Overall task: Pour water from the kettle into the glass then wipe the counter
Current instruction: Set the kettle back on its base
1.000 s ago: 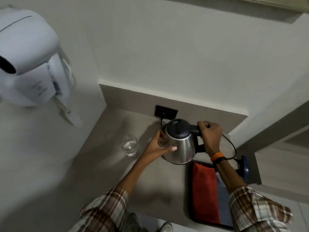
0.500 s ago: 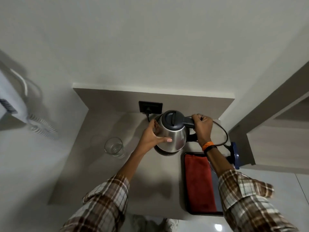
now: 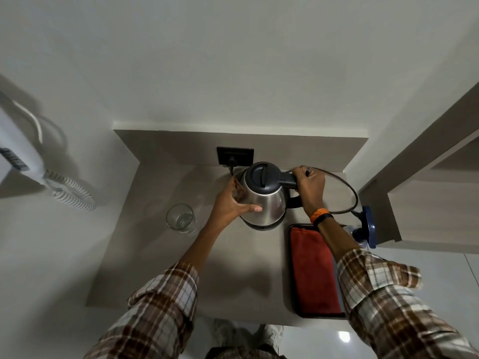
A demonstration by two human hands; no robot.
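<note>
Both hands' grip (image 3: 308,187) around kettle (image 3: 264,200)

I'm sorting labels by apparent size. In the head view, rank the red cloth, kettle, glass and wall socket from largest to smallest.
1. red cloth, though it lies nearer the camera
2. kettle
3. glass and wall socket: too alike to rank

Plain pale walls (image 3: 233,60) rise beyond the fingers, meeting a low beige upstand (image 3: 311,149) that carries a black socket plate (image 3: 234,156). Left of the fingers hangs a white wall unit (image 3: 18,151) with a coiled cord (image 3: 72,193). Right of them stands wood-grain shelving (image 3: 427,203). Glossy floor tiles (image 3: 440,260) lie below.
</note>
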